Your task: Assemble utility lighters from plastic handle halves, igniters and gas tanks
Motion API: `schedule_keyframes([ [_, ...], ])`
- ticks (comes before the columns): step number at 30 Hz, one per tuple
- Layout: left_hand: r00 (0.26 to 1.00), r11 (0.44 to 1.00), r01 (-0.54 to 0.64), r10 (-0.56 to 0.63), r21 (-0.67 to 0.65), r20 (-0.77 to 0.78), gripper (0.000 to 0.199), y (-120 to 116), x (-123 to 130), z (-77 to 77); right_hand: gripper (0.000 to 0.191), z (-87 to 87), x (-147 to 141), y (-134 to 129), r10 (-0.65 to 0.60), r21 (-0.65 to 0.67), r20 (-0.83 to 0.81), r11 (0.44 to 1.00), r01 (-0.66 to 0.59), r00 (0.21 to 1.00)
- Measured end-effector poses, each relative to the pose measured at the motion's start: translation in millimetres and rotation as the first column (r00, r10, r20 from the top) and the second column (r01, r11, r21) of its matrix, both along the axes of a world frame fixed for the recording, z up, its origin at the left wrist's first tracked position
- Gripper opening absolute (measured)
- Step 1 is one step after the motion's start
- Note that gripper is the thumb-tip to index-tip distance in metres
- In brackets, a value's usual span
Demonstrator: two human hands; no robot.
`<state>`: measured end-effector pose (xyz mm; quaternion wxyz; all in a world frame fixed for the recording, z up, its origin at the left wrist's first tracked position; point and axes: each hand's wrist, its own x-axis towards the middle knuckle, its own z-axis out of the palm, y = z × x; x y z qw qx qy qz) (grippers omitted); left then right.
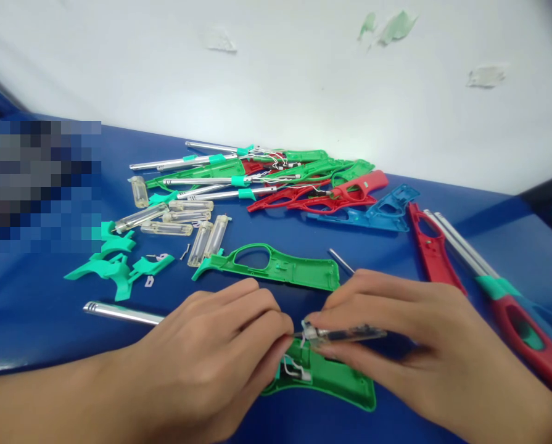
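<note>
My right hand (405, 333) pinches a clear lighter fuel tank (350, 335) between thumb and fingers, its white valve end pointing left. Just under the tank lies a green lighter half-shell (345, 379), open side up, with a white wire (295, 368) and a dark part inside. My left hand (215, 351) is closed over the left part of this half-shell, so its fingertips and what they press on are partly hidden. A silver tube (123, 312) sticks out to the left from behind the left hand. Beyond the hands lies another green half-shell (280, 270).
On the blue table (35, 327), loose fuel tanks (201, 243) and turquoise triggers (118, 271) lie at left. Behind are piled silver tubes (201, 181), red half-shells (280, 198) and a blue half-shell (387, 209). A red lighter (525, 333) lies at right. A white wall (276, 80) stands behind.
</note>
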<state>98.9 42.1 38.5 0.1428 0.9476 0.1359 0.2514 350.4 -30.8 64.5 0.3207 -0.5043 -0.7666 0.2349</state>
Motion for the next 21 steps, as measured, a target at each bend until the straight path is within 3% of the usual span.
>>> schedule_keyframes([
  [9,1.000,1.000,0.000,-0.001,-0.026,-0.028,0.021,-0.6,-1.3,2.9,0.011,-0.9,1.6,-2.1,-0.053,0.082,0.101,0.996,0.044,0.993],
  [21,0.999,0.999,-0.006,0.003,-0.040,-0.051,0.026,-0.8,-3.1,2.2,0.013,-3.4,0.2,-2.1,-0.022,0.074,0.060,0.997,0.018,0.998],
])
